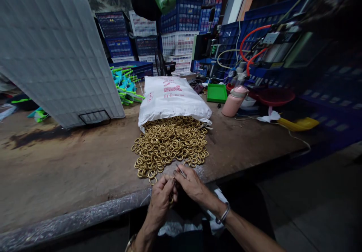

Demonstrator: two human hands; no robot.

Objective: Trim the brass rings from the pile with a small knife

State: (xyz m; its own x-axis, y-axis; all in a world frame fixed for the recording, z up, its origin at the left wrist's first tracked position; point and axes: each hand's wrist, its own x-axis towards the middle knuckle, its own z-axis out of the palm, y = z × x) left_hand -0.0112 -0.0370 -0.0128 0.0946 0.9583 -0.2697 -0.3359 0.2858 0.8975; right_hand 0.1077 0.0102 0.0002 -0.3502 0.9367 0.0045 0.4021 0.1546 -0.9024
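Observation:
A heap of brass-coloured rings [172,141] spills from the mouth of a white woven sack [172,97] onto the wooden table. Just past the table's front edge, my left hand [161,196] is closed, with part of a brass ring [171,199] showing between its fingers. Close against it, my right hand [192,183] pinches a thin, pointed metal tool [181,171] whose tip points up and away from me. What kind of tool it is, I cannot make out. The fingertips of both hands nearly meet, and the spot between them is partly hidden.
A tall pale ribbed panel [56,52] stands on the left of the table [70,169]. Right of the sack are a green tray [217,93], a pink bottle [234,100] and a yellow scoop-like piece [299,124]. Stacked crates [181,43] fill the back.

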